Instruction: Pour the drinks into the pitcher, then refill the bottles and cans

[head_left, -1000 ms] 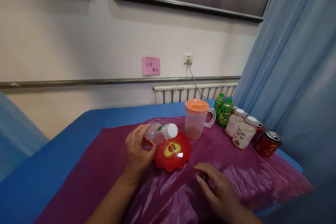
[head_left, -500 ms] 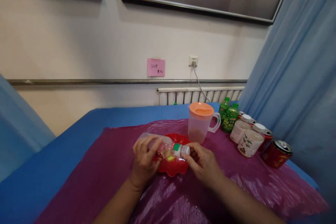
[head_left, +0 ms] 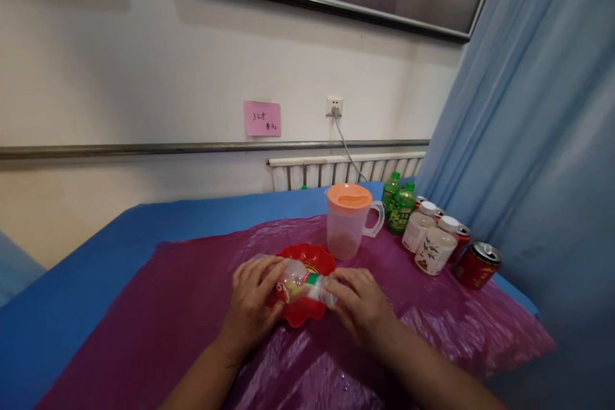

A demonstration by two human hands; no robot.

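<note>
A clear plastic bottle [head_left: 296, 272] with a green and white label lies sideways between my hands, over a red scalloped dish [head_left: 321, 261]. My left hand [head_left: 254, 291] is wrapped round its body on the left. At the neck end, my right hand [head_left: 362, 304] has its fingers closed round the top and covers the cap area. The dish rests on a purple plastic sheet [head_left: 202, 295], partly hidden by the bottle and my left hand. Just behind the dish stands a clear jug [head_left: 343, 234] with an orange lid.
To the right stand two green bottles [head_left: 401, 210], two clear jars with white lids [head_left: 436, 248] and several red cans [head_left: 478, 265]. A blue cloth [head_left: 168, 214] lies under the sheet. A blue curtain [head_left: 519, 141] hangs at right; a radiator [head_left: 312, 173] is behind.
My view has turned, so the scene sits further left. My right hand has closed further over the bottle's neck, hiding the white cap seen before. My left hand keeps its hold.
</note>
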